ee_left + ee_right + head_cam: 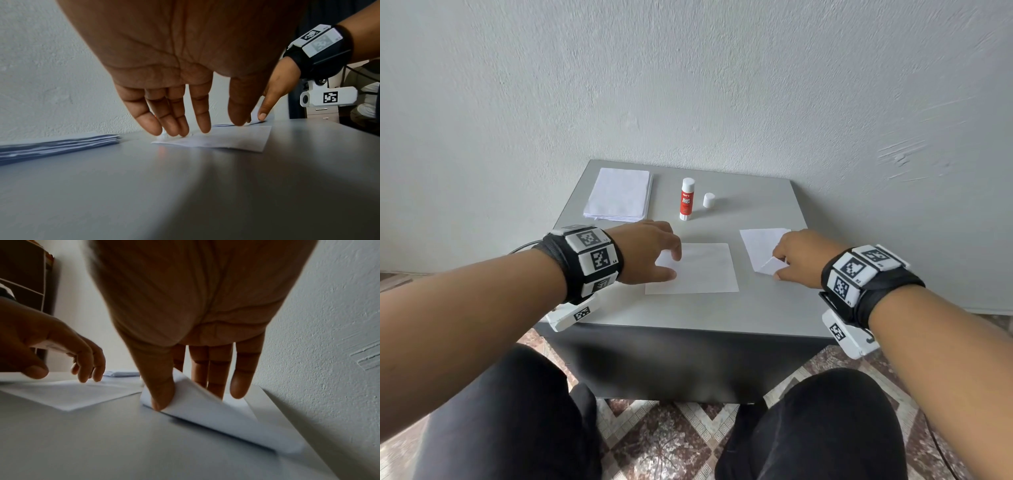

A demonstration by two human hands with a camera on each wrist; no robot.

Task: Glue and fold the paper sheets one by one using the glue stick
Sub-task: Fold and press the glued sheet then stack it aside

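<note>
Here the right hand [796,255] pinches the near corner of a partly folded sheet [762,245] at the right of the table [756,308], thumb [162,392] on top and fingers behind the lifted flap. The left hand [649,250] rests loosely spread, fingertips [179,128] on the far left corner of a flat sheet [702,270] in the middle. The glue stick [687,198] stands uncapped further back, its cap [709,200] just beside it, the paper stack [619,193] to its left. To fold well, I judge, bring the flap over squarely (edges matched first), then press the crease outward while the glue is probably tacky.
</note>
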